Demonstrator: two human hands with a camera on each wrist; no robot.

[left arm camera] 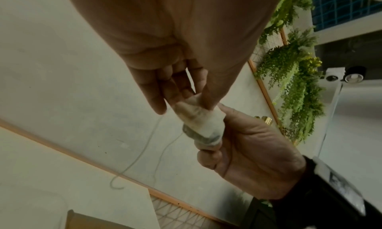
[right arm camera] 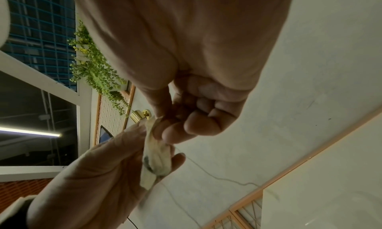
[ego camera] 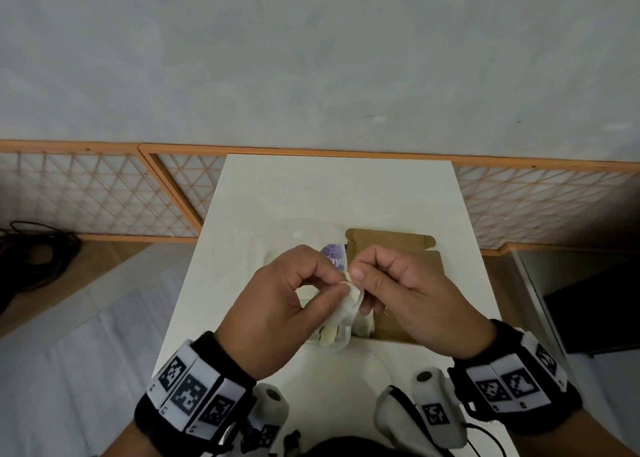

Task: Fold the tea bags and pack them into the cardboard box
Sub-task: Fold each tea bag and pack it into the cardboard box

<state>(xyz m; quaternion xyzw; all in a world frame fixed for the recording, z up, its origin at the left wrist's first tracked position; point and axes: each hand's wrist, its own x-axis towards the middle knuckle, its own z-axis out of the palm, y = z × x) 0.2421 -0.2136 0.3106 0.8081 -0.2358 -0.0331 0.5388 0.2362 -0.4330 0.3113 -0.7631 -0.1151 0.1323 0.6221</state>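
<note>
Above the white table (ego camera: 311,193), both hands hold one pale, rolled tea bag (ego camera: 349,300). My left hand (ego camera: 339,284) pinches its upper end between thumb and forefinger. My right hand (ego camera: 358,276) pinches the same end from the other side, fingers curled. The left wrist view shows the tea bag (left arm camera: 202,123) with dark leaves showing through and its thin string (left arm camera: 144,150) hanging loose. In the right wrist view the tea bag (right arm camera: 155,159) lies against the left fingers. The open brown cardboard box (ego camera: 391,248) lies just behind and under my right hand.
More pale tea bags (ego camera: 329,335) lie on the table under my hands, by the box's near left corner. A purple-and-white packet (ego camera: 334,257) sits left of the box. An orange-framed lattice screen (ego camera: 104,196) runs behind the table, and black cables (ego camera: 34,255) lie at left.
</note>
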